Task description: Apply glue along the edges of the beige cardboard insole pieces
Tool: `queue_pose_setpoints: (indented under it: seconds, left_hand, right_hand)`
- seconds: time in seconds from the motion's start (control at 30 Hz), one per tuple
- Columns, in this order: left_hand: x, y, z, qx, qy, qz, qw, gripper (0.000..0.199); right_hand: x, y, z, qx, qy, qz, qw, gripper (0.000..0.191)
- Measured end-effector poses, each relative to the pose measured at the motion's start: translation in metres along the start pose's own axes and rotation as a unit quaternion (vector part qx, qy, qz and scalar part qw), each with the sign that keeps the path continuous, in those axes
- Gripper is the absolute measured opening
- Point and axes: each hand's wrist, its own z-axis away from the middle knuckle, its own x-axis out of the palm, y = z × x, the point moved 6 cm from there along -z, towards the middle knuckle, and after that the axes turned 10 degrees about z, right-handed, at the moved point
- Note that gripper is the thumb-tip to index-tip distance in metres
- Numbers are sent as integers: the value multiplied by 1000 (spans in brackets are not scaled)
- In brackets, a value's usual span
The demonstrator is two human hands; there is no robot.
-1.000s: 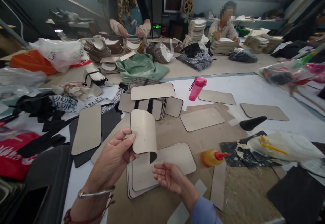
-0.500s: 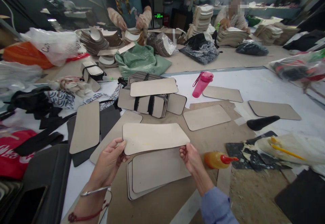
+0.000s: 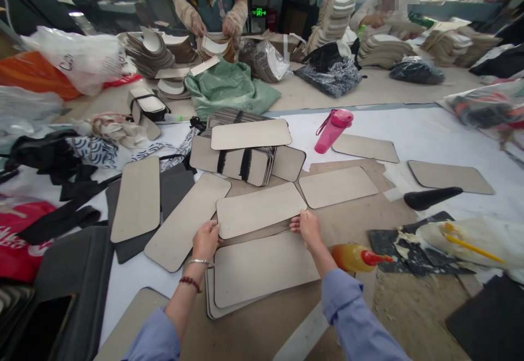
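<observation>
A beige rounded rectangular panel (image 3: 261,209) with a dark edge spans the space between my two hands. My left hand (image 3: 207,241) pinches its lower left corner. At its right end, my right hand (image 3: 307,227) grips the lower corner between thumb and fingers. Just below, nearer to me, a short stack of similar panels (image 3: 264,271) lies on the brown board. Single panels lie around: one (image 3: 339,187) to the right, another (image 3: 190,222) slanting to the left. Beyond the held panel is a bundle of panels (image 3: 233,164) tied with black bands.
To the right lies a yellow squeeze bottle (image 3: 354,257) with a red nozzle. A pink water bottle (image 3: 332,131) rests on the white sheet, near a black tool-like piece (image 3: 432,198). A phone (image 3: 43,323) is at the lower left. Two people work across the table.
Both hands have moved the held panel forward and lowered it toward the board, away from the short stack. My left arm reaches farther in. The view has shifted slightly.
</observation>
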Motion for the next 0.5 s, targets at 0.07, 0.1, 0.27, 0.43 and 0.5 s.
queue_pose_setpoints:
  seconds: [0.07,0.1,0.27,0.43,0.5]
  left_hand:
    - [0,4,0,3,-5,-32,999,23]
    - [-1,6,2,7,-7,-48,999,23]
    - [-13,8,26,61,8,-117,991,31]
    - [-11,-14,76,196,-14,-223,955,36]
    - [-9,-26,93,236,-3,-272,933,38]
  right_hand:
    - [-5,-1,-3,-6,2,52,999,29]
    - [-9,-2,-3,-13,4,84,996,30]
    - [-35,-7,17,-107,44,279,953,17]
    - [-32,4,48,-189,52,417,887,22]
    - [-25,9,56,-209,48,447,869,25]
